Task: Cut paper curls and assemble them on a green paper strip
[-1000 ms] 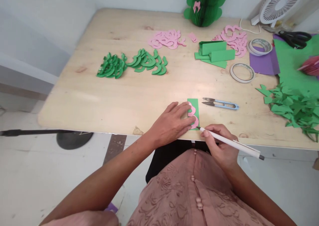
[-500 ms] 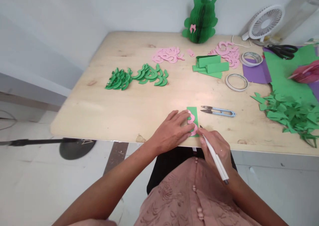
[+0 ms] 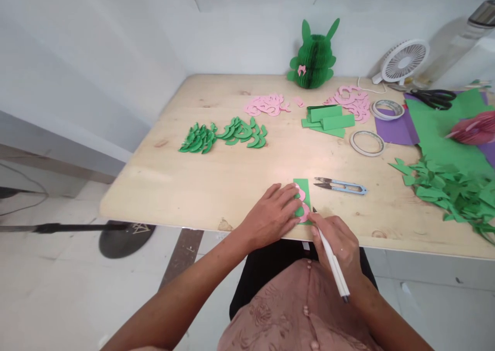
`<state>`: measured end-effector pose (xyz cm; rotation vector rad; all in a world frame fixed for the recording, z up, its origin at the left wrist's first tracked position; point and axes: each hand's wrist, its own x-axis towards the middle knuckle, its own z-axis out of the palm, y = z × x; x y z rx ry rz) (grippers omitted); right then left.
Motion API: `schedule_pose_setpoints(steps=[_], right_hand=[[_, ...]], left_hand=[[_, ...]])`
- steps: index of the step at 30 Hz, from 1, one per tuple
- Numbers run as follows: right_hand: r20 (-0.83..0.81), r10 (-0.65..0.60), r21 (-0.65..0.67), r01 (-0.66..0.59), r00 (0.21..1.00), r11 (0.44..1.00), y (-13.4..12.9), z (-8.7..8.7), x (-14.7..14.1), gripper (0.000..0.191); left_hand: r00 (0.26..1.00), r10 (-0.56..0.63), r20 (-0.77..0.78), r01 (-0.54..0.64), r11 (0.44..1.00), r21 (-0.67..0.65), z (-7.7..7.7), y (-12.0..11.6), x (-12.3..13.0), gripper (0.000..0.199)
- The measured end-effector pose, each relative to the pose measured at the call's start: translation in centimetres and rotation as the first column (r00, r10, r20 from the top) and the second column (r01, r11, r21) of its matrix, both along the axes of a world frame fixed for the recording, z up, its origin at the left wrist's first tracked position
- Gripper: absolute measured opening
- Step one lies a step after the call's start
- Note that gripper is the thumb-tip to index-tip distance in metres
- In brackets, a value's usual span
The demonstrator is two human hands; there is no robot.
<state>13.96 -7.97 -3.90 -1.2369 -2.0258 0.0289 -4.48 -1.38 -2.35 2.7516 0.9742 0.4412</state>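
Note:
Near the front edge of the table lies a strip of green paper [image 3: 304,185], with a pink curvy paper template [image 3: 304,214] on top of it. My left hand [image 3: 270,214] rests flat over the left side of both, fingers stretched out and pressing them down. Between the fingers and thumb of my right hand [image 3: 339,240] is a white pen [image 3: 333,263]. Its dark tip sits just right of the strip, apart from the pink template; whether it touches the table I cannot tell. Blue-handled thread snips [image 3: 342,186] lie a little beyond my right hand.
Green curved cutouts [image 3: 242,132], pink cutouts [image 3: 266,104] and folded green strips [image 3: 328,119] lie farther back. A green paper rabbit [image 3: 314,62] stands by the wall. Rightward are tape rolls [image 3: 367,152], black scissors [image 3: 433,98], a white fan [image 3: 406,61] and green scraps [image 3: 452,188].
The camera view has tilted upward, so the table appears lower and more wall shows. Both hands, the pen and the paper keep nearly the same places relative to each other.

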Motion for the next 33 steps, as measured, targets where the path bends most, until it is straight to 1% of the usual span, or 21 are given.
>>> schedule_pose_setpoints(steps=[10,14,22,33], right_hand=[[0.012,0.01,0.014,-0.01,1.0,1.0,-0.09,-0.24,0.07,0.042],[0.004,0.009,0.011,-0.009,1.0,1.0,-0.11,-0.38,0.1,0.04],[0.001,0.01,0.011,-0.01,1.0,1.0,-0.12,-0.29,0.12,0.04],[0.025,0.023,0.01,-0.024,0.999,1.0,-0.05,-0.02,0.12,0.043]], left_hand=[[1.0,0.015,-0.001,-0.015,1.0,0.014,0.02,-0.19,0.03,0.027],[1.0,0.023,0.018,-0.024,0.999,0.031,-0.01,-0.24,0.08,0.025],[1.0,0.024,0.02,-0.025,0.999,0.037,0.06,-0.21,0.04,0.026],[1.0,0.027,0.005,-0.027,1.0,0.012,-0.02,-0.13,0.01,0.027]])
